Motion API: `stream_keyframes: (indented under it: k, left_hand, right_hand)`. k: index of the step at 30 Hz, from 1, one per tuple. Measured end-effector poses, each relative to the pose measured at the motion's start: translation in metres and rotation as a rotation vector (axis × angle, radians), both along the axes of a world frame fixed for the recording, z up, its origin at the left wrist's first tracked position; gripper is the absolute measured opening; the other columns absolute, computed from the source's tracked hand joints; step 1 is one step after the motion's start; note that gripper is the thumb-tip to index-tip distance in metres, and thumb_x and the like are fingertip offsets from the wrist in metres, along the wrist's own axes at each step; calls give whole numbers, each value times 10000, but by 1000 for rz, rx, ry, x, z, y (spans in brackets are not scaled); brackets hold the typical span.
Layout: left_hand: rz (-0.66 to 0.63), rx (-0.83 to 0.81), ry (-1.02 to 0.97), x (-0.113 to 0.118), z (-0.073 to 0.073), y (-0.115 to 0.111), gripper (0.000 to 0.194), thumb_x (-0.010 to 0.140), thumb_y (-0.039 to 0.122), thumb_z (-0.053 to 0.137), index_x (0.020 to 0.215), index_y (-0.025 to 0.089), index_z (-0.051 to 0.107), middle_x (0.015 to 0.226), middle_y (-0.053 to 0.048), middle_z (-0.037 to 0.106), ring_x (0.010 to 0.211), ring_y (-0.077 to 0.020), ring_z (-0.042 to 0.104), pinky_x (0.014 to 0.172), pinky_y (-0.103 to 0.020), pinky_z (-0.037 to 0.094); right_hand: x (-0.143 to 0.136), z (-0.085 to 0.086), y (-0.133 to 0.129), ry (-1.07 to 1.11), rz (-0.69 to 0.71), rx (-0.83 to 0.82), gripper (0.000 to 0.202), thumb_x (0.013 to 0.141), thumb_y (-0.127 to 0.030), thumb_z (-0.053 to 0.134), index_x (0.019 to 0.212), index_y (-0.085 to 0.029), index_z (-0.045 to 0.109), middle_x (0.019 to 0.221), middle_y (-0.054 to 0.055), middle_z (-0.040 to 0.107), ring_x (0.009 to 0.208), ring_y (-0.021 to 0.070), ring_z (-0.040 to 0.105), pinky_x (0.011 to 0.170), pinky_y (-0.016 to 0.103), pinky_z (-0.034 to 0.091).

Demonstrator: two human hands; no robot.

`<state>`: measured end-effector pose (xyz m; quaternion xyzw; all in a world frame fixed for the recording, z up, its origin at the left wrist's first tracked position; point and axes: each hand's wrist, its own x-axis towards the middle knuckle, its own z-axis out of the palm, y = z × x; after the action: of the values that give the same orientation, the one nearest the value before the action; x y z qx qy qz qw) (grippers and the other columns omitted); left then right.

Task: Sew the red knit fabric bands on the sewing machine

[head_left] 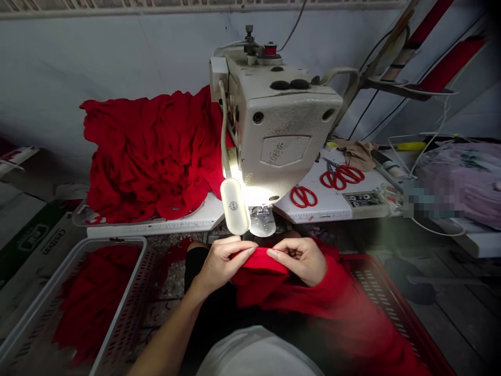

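Between both hands a folded edge of red fabric is held just in front of the sewing machine. My left hand pinches the edge at its left end, thumb on top. A short way along the same edge, my right hand pinches it between thumb and fingers. The rest of the cloth hangs over my lap and spreads to the lower right. Close above the hands are the machine's metal plate and a lit white lamp.
A large red fabric heap lies left of the machine. On the floor stand a white basket holding red cloth and a red basket. Red-handled scissors lie right of the machine. Thread cones stand behind at right.
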<state>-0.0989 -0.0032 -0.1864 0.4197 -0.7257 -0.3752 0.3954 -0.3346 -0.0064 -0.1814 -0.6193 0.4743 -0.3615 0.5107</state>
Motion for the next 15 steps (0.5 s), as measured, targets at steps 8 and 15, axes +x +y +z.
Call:
stream_keyframes:
  k: [8,15]
  left_hand:
    - [141,166,113,-7,9,-13,262,952,363,644,882,158,793,824,-64,750,768,-211,668,730,-291,515]
    - [295,231,152,-16,11,-32,262,871,402,733,793,170,639,688,-7,620,626,-156,570,616,-276,477]
  right_hand:
    - [6,5,-21,-52,-138,-75,295,835,-452,781,726,-180,759,628,52,691,555,182,575,531,314,447]
    - [1,-3,-39,-195,-186,43,380,778,-483,834,618,-185,658,520,5,595,486,137,485,481,283,367]
